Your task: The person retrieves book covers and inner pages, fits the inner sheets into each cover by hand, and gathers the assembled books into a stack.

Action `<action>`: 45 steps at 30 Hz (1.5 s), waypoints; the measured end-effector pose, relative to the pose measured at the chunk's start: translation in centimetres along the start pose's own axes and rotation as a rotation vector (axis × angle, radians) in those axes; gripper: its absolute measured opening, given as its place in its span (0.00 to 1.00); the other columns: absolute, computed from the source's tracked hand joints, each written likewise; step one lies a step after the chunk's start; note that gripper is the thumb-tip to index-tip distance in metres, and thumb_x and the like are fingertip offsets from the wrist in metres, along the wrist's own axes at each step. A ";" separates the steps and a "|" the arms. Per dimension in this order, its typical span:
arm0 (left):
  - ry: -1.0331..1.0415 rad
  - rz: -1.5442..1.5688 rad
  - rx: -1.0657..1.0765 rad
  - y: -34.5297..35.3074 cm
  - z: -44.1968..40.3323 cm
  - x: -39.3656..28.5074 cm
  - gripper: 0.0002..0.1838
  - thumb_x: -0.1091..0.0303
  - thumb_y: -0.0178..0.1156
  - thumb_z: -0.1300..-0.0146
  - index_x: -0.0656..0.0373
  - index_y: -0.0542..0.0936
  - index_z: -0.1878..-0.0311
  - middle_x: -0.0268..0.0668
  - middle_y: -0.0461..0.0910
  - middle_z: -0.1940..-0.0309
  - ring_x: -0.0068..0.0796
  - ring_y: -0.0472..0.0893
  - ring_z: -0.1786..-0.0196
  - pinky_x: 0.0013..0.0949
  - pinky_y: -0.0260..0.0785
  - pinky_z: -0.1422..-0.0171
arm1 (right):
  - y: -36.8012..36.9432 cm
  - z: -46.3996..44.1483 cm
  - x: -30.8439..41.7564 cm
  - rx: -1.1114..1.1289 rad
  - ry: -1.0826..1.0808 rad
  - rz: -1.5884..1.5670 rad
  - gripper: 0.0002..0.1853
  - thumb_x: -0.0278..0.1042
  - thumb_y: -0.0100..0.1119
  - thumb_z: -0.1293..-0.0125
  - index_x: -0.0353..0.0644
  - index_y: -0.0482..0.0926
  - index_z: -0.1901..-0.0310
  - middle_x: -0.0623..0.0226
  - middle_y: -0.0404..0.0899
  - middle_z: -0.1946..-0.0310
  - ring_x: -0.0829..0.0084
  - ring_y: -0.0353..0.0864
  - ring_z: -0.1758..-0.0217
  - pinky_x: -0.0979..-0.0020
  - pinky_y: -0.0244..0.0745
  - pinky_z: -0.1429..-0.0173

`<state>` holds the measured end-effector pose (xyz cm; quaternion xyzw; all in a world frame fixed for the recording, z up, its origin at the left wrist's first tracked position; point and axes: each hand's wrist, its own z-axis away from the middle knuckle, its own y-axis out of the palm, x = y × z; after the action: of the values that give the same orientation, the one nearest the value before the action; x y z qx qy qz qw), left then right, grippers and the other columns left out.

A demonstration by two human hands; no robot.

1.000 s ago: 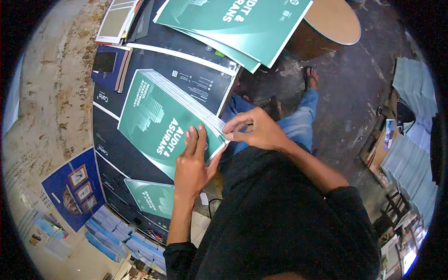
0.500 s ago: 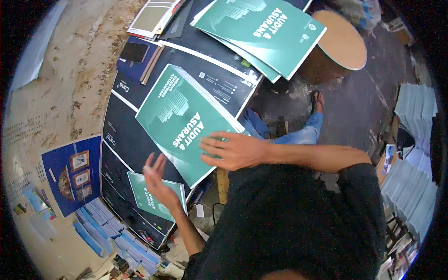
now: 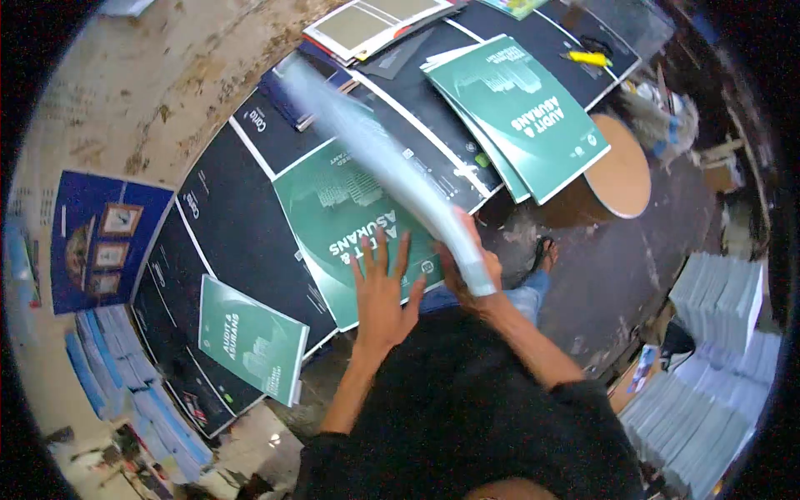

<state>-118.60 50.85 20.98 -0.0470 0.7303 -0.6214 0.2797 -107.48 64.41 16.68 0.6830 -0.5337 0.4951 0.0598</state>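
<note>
A thick wad of pages (image 3: 392, 171), smeared by motion, stands on edge above a green printed cover (image 3: 333, 242) on the dark table. My right hand (image 3: 477, 262) grips the wad at its near end. My left hand (image 3: 383, 292) lies with fingers spread on the green cover, left of the wad. A smaller green booklet (image 3: 250, 342) rests near the table edge at the lower left. Farther back, a few green covers (image 3: 529, 117) lie fanned in an overlapping pile.
A round stool (image 3: 621, 167) stands beyond the table. On the table are a yellow cutter (image 3: 587, 58) and framed-looking papers (image 3: 375, 29). Paper stacks (image 3: 696, 433) fill the lower right; bundles (image 3: 137, 383) sit at the lower left.
The wad has been lifted on edge by my right hand, showing a green cover beneath. My left hand has moved right onto that cover. The camera view has turned.
</note>
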 end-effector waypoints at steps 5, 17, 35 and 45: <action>0.012 -0.086 0.034 0.9 0.3 -0.1 0.39 0.48 0.50 0.29 0.56 0.54 0.21 0.51 0.48 0.21 0.56 0.48 0.20 0.64 0.33 0.19 | -0.4 -0.5 -1.1 -0.198 0.161 0.142 0.14 0.24 0.68 0.37 0.29 0.80 0.51 0.59 0.83 0.58 0.67 0.83 0.58 0.68 0.78 0.52; 0.043 -0.056 -0.061 1.4 0.7 0.3 0.46 0.36 0.54 0.34 0.58 0.57 0.23 0.53 0.53 0.22 0.54 0.51 0.20 0.63 0.34 0.19 | -4.1 -5.4 -1.8 -0.399 0.511 -0.162 0.15 0.30 0.67 0.34 0.26 0.80 0.53 0.58 0.85 0.58 0.69 0.81 0.56 0.67 0.76 0.49; -0.016 -0.031 0.066 0.7 -0.2 -1.7 0.61 0.29 0.59 0.44 0.71 0.50 0.23 0.65 0.44 0.23 0.63 0.42 0.20 0.65 0.27 0.20 | -17.2 -14.2 4.5 -0.805 0.079 -0.080 0.17 0.28 0.57 0.31 0.21 0.81 0.49 0.55 0.83 0.53 0.70 0.83 0.53 0.71 0.77 0.48; -0.075 0.143 0.078 -0.5 -1.9 -2.0 0.60 0.30 0.59 0.42 0.70 0.49 0.23 0.62 0.44 0.22 0.60 0.41 0.19 0.64 0.28 0.20 | -17.3 -13.7 3.7 -0.830 0.298 -0.525 0.20 0.28 0.60 0.33 0.20 0.78 0.46 0.54 0.83 0.50 0.67 0.84 0.52 0.70 0.78 0.46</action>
<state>-117.94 53.31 22.29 -0.0074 0.6960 -0.6257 0.3522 -102.40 77.56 34.07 0.6349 -0.4814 0.3019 0.5235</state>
